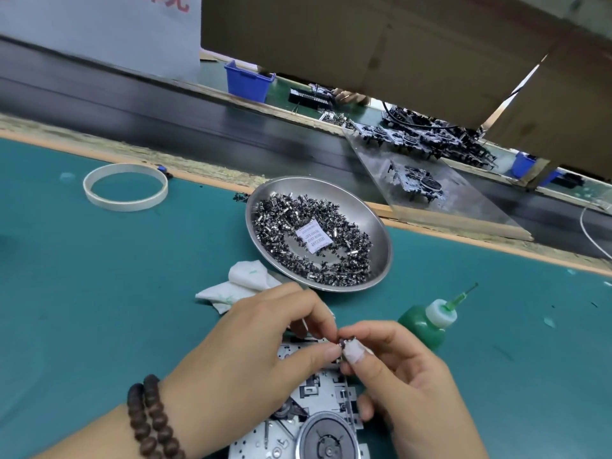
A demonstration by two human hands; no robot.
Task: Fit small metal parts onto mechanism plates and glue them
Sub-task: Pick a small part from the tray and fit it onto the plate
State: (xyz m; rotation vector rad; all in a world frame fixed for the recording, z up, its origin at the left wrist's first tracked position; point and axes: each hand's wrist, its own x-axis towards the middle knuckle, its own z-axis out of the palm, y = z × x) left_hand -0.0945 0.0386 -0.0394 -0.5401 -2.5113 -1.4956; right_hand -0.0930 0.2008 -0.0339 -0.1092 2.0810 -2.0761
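Your left hand (261,346) and right hand (394,376) meet fingertip to fingertip, both pinching one small dark metal part (342,342) just above the perforated grey mechanism plate (314,392) with its round flywheel. A white wrap covers your right thumb tip. Brown wooden beads (149,419) circle your left wrist. Nearby on the teal mat (99,276) lie a green squeeze bottle (425,323) with a needle nozzle, a crumpled white cloth (238,286), and a shiny steel dish (381,226) heaped with small parts.
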